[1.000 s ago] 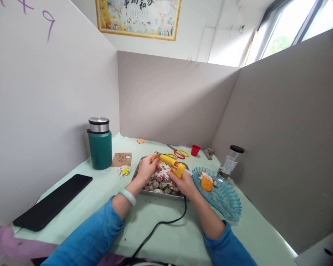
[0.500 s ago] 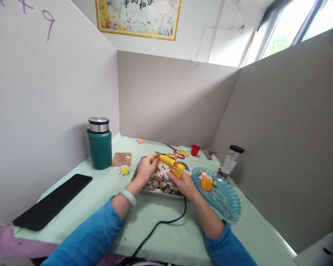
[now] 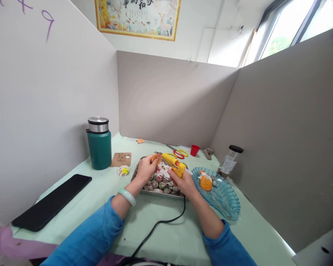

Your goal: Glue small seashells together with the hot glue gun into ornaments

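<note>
Right hand grips glue gun; left hand pinches a small piece at its nozzle — blue dish holds few shells; tray mostly full.

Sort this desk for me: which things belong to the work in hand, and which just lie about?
In use: glue gun in right hand, left hand at its nozzle; tray of shells beneath; probably the blue dish beside it.
Lying about: green flask, black device, scissors, red cup, jar, wooden tag.
</note>
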Available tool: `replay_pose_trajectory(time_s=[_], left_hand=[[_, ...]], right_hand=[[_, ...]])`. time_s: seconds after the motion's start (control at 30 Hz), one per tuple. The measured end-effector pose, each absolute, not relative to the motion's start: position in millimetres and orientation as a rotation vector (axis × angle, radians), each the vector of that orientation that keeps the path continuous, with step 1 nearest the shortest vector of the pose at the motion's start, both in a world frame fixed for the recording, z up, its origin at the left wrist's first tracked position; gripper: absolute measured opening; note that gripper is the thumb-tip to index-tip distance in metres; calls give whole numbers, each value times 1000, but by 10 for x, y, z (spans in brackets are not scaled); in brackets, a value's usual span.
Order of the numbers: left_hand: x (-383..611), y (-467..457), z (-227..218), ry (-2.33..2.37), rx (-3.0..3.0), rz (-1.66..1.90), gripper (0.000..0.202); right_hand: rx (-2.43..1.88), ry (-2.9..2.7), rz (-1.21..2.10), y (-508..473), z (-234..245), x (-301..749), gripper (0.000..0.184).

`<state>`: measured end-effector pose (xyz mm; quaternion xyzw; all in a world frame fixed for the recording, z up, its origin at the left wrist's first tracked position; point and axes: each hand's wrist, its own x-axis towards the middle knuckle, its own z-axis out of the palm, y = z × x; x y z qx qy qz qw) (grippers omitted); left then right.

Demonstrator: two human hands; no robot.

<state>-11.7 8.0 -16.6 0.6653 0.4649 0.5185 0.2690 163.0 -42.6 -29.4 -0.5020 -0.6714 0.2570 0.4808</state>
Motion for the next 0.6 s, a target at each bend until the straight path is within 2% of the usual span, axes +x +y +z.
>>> replay_pose_trajectory(time_s=[0.33,0.6], left_hand=[[-123,85,-157,1223,1753,1406,30],[-116,56,-146,1216,1743,1367,35]], right_hand=[[-1221,-1654,623,-454,-237,1625,46],[-1221,-1643,632,-455,-248,1591,42]])
